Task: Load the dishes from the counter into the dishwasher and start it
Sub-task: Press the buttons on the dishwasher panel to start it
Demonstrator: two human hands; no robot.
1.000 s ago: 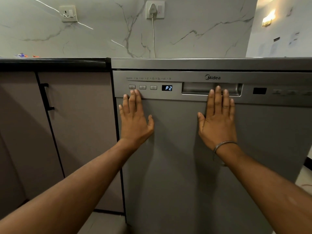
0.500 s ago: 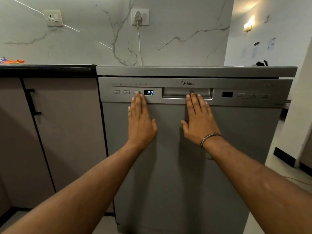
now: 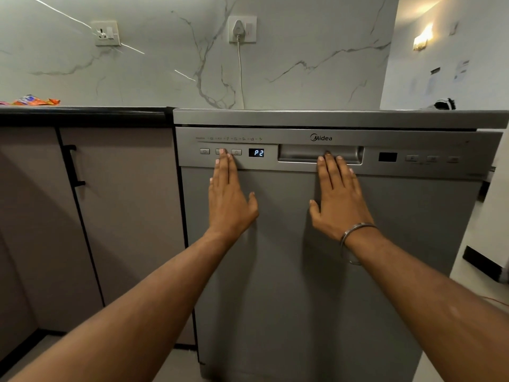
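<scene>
Head view: at nine o'clock, matte taupe cabinet doors [image 3: 115, 216] with a black bar handle [image 3: 73, 166] sit under a glossy black counter edge [image 3: 82, 114], an orange wrapper [image 3: 35, 100] on top. Centre, the brushed-steel dishwasher [image 3: 316, 271] stands closed. The left hand [image 3: 230, 199] lies flat and released on its door, fingertips [image 3: 222, 151] on the middle button; half a second ago they sat nearer the display [image 3: 256, 153], which reads "P2". At twelve o'clock: "Midea". The right hand [image 3: 340, 201], flat, grasping nothing, still touches the recessed handle's [image 3: 303, 153] lower lip, a steel bangle [image 3: 354, 232] on the wrist.
</scene>
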